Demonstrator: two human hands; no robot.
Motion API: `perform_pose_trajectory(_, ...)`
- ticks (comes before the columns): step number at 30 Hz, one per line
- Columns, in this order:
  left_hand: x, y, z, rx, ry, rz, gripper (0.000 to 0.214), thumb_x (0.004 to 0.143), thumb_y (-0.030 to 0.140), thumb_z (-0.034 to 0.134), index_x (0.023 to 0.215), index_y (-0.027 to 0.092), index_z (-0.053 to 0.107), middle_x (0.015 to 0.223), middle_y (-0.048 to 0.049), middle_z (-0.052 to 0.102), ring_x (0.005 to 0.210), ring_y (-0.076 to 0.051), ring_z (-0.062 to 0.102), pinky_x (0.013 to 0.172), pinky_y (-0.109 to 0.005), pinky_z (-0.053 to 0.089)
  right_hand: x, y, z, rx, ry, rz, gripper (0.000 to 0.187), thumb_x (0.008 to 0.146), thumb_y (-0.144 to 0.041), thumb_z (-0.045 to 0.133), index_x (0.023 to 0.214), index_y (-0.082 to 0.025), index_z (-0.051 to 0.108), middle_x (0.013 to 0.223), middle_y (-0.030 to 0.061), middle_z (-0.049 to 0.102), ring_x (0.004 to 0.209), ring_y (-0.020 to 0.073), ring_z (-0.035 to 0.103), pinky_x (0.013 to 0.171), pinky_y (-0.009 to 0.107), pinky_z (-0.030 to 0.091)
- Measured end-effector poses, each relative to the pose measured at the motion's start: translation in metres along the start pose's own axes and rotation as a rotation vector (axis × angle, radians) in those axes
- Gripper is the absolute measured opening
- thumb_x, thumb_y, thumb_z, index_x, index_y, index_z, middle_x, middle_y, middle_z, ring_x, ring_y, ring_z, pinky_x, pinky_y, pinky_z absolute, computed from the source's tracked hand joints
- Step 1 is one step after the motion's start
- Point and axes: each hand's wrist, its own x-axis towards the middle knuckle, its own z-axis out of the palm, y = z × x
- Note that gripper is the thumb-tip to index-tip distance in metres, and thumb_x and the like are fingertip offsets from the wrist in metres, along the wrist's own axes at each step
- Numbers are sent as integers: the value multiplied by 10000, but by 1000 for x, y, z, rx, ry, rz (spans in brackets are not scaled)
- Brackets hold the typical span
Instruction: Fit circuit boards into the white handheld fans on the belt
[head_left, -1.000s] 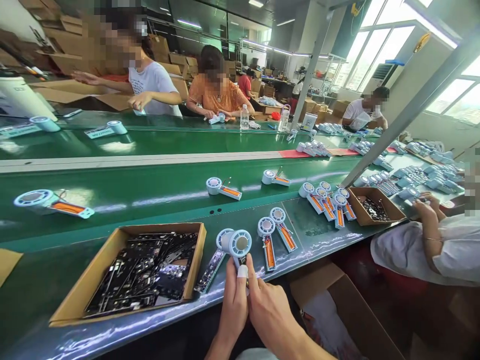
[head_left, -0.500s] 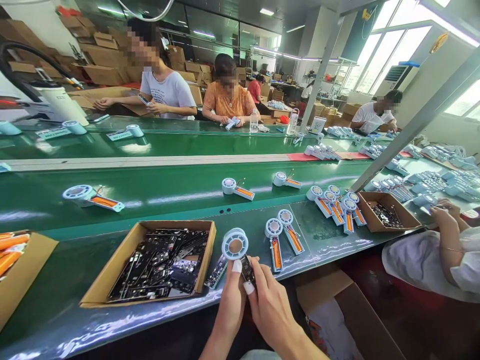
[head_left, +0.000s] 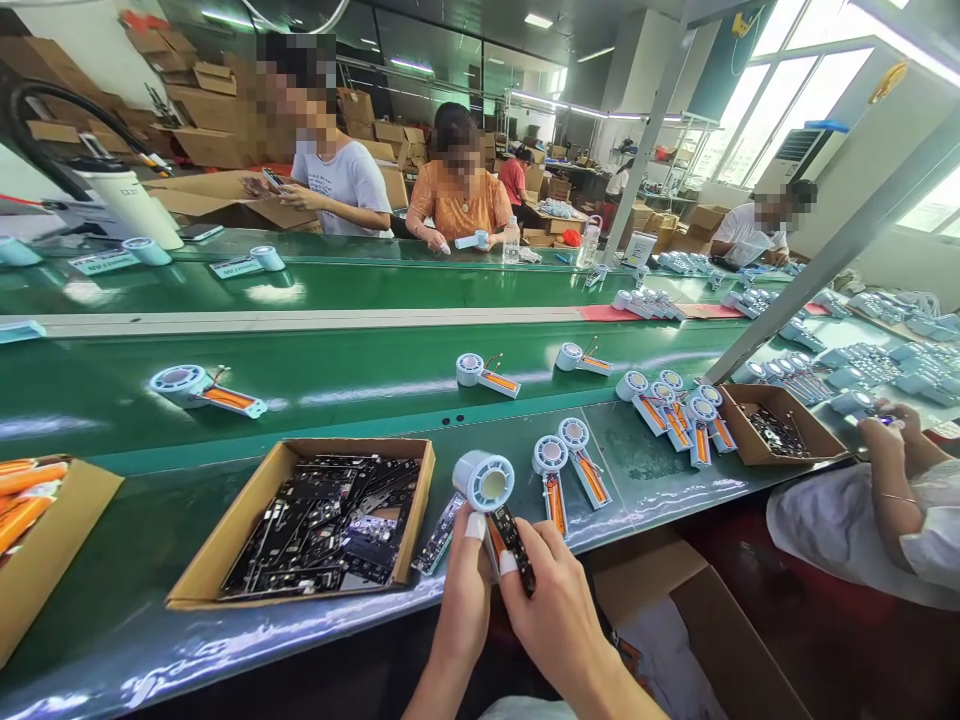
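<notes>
My left hand (head_left: 466, 590) is closed around the handle of a light blue handheld fan (head_left: 484, 482), its round head tilted up above my thumb. Pinched in my right hand (head_left: 551, 600) is a narrow black circuit board (head_left: 513, 548), held along the right side of the fan's handle. White covers wrap the tips of both thumbs. Another circuit board (head_left: 439, 535) lies on the table just left of my hands. To their left stands a cardboard box (head_left: 300, 600) with several black circuit boards (head_left: 319, 520). Two half-open fans (head_left: 553, 480) with orange batteries lie to the right.
A green conveyor belt (head_left: 360, 400) carries several spaced fans (head_left: 180, 383) beyond the table. More fans (head_left: 675, 405) cluster near a second box (head_left: 814, 450) on the right. A box of orange batteries (head_left: 30, 500) sits far left. A co-worker's hands (head_left: 892, 430) work at right; others sit opposite.
The fan's head has turned, showing more of its side. My right hand has shifted slightly right with the circuit board, apart from the handle. The fans on the belt have moved right.
</notes>
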Motion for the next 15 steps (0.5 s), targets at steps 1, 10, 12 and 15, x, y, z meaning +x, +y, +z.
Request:
perform_pose_trajectory(1,-1,3,2,-40,-27,-22,563,817,580,660,1259,237,597,1156,-57,713,1126,-272,651,938,-385,532,0,0,-2,11,1,0,321,941,-189,467,1211,-143,636,951,101,675,795,217,712,674,300,599)
perform_pose_trajectory(10,1,-2,-9,170,74,14,364,814,466,699,1109,253,702,1119,-58,738,1205,-272,619,1040,-375,461,-11,1,-12,119,16,-7,306,950,-183,468,1203,-178,638,913,77,672,760,191,701,644,270,594)
perform_pose_trajectory(12,2,-2,-10,226,79,32,327,830,456,669,1074,243,708,1092,-59,742,1170,-270,632,1016,-367,470,-14,3,-11,100,36,-34,331,940,-166,459,1227,-170,624,942,88,675,761,189,705,642,263,600)
perform_pose_trajectory(15,1,1,-6,250,71,58,289,835,431,635,985,196,710,969,-55,743,1010,-252,675,907,-349,515,-19,5,-7,25,80,-106,405,931,-143,437,1312,-163,575,989,104,676,769,192,713,642,267,612)
